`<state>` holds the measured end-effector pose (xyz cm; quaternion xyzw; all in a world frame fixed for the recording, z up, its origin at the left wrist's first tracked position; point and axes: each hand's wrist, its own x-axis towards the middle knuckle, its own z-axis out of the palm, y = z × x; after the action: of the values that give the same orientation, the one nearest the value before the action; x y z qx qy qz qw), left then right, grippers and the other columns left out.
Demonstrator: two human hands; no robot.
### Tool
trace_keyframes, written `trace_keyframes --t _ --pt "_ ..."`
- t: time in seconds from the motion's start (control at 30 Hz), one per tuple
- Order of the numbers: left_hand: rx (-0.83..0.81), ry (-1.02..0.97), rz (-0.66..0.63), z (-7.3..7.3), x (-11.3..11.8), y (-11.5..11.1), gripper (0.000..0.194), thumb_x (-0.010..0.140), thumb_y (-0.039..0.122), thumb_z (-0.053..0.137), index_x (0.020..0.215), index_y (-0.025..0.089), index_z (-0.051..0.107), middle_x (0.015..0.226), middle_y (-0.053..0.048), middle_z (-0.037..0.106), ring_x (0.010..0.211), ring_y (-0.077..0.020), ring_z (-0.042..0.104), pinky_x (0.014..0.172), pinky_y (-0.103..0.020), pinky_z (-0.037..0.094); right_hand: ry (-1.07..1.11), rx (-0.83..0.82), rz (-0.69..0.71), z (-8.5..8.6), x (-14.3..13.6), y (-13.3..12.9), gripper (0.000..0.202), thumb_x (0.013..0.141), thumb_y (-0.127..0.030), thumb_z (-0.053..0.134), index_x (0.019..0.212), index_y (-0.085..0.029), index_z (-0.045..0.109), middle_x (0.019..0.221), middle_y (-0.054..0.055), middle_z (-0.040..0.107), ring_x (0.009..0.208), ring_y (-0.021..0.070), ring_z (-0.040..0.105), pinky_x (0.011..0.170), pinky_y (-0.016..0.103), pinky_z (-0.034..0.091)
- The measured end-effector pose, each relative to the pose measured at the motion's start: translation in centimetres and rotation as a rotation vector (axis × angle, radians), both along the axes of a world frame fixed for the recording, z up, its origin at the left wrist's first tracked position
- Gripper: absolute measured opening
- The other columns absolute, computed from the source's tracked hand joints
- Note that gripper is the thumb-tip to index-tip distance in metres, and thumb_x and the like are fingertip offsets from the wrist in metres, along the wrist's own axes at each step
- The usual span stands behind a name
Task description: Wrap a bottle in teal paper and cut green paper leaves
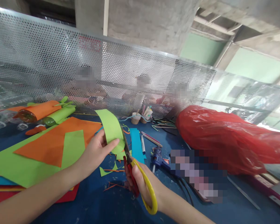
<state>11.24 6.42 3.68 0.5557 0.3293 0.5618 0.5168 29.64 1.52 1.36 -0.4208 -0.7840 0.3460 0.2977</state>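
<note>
My left hand [100,147] pinches a curved piece of light green paper [110,127], its thumb on the front and its fingers behind. In my right hand [144,183] is a pair of scissors [149,193] with one yellow and one red handle. The dark blades run up along the right edge of the green paper, and part of them is hidden by it. Below the paper, green and orange paper scraps [108,171] lie on the blue tabletop [93,196].
Orange [49,143] and green sheets are stacked at left, near paper-wrapped bottles [42,110]. A blue glue gun [160,158], a marker [143,144] and blue paper strips [136,143] lie centre-right. A red plastic bag [219,137] bulks at right. Behind stands a perforated metal screen [130,62], with people beyond.
</note>
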Motion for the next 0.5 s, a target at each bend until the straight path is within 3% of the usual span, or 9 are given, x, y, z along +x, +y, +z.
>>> trace_keyframes --t 0.3,0.5 --pt "0.001 0.008 0.034 -0.5 0.3 0.1 0.030 0.078 0.032 0.069 0.106 0.024 0.061 0.107 -0.004 0.072 0.103 -0.0267 0.066 0.086 -0.036 0.052 0.140 -0.175 -0.099 -1.2 -0.8 -0.3 0.063 0.084 -0.080 0.020 0.084 -0.021 0.043 0.056 -0.005 0.041 0.044 0.0116 0.044 0.049 0.027 0.046" --pt "-0.015 0.007 0.015 -0.5 0.5 0.1 0.034 0.079 0.031 0.068 0.111 0.023 0.059 0.113 -0.006 0.071 0.111 -0.0266 0.063 0.090 -0.036 0.050 0.175 -0.203 -0.146 -1.9 -1.1 -0.2 0.061 0.084 -0.079 0.023 0.085 -0.021 0.044 0.055 -0.006 0.038 0.040 0.0101 0.041 0.045 0.025 0.043"
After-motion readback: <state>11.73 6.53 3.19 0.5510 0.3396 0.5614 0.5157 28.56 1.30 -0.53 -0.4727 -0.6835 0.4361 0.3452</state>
